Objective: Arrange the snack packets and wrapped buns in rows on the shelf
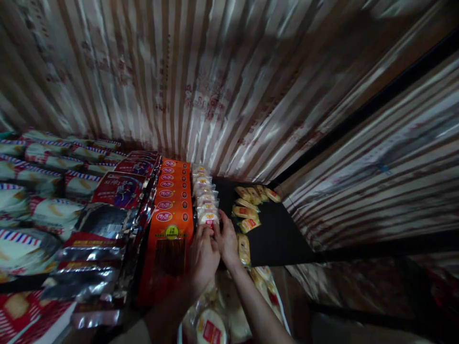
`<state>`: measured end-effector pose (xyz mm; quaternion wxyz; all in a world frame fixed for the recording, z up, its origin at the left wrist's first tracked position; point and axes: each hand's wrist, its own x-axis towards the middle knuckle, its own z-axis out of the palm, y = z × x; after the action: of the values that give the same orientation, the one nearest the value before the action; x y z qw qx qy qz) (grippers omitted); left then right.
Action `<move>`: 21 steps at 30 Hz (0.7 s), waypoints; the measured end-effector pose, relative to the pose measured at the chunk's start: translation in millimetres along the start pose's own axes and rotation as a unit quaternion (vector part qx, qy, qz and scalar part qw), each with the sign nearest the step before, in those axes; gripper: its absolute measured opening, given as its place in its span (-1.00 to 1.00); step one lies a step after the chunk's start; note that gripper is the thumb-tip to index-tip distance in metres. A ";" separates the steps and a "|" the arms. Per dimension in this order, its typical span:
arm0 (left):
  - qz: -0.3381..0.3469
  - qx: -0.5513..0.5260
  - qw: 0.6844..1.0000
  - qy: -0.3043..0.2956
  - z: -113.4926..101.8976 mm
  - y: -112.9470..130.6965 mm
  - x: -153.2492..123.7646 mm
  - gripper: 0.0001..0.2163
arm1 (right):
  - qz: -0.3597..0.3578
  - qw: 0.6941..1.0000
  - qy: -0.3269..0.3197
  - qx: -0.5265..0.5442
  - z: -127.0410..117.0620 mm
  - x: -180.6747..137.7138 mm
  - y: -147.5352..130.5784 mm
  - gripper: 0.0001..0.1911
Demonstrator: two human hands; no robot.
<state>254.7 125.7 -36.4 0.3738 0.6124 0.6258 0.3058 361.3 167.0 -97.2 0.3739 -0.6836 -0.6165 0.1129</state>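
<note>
My left hand [203, 255] and my right hand [227, 241] meet at the near end of a row of small clear-wrapped cakes [204, 196] that stand on a black shelf [276, 234]. Both hands press on the nearest packet [208, 219] of that row, fingers closed around it. Right of the hands, several loose yellow-wrapped cakes [247, 205] lie flat on the shelf, one [244, 248] right by my right wrist. Below my forearms more wrapped cakes [211, 327] lie in a pile.
Orange snack packs [170, 215] stand in a row left of the cakes, then dark red and silver bags [118, 191] and white striped bags [39, 177]. Striped foil sheeting [215, 86] covers the back wall and the right side. A dim lower shelf [358, 296] lies at the right.
</note>
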 end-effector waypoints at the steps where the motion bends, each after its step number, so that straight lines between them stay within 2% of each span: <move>1: -0.001 -0.002 1.000 0.000 -0.2 0.2 0.3 -0.74 | -0.001 1.000 -0.002 0.001 0.1 0.6 0.0 -0.49; 9: -0.010 -0.016 1.000 0.013 0.3 -0.2 6.1 -0.74 | 0.000 1.000 -0.011 0.006 -0.6 5.3 -4.2 -0.51; 16: 0.018 -0.016 0.998 0.058 6.1 -7.9 13.3 -0.76 | -0.006 1.000 -0.001 0.004 6.6 12.5 -4.7 -0.52; 21: 0.024 -0.022 0.998 0.054 7.2 -11.1 16.5 -0.76 | 0.001 1.000 -0.010 0.002 8.7 13.6 -2.3 -0.52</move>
<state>255.3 140.9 -51.2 0.3451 0.6018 0.6233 0.3610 357.1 182.8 -97.6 0.3689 -0.6823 -0.6194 0.1214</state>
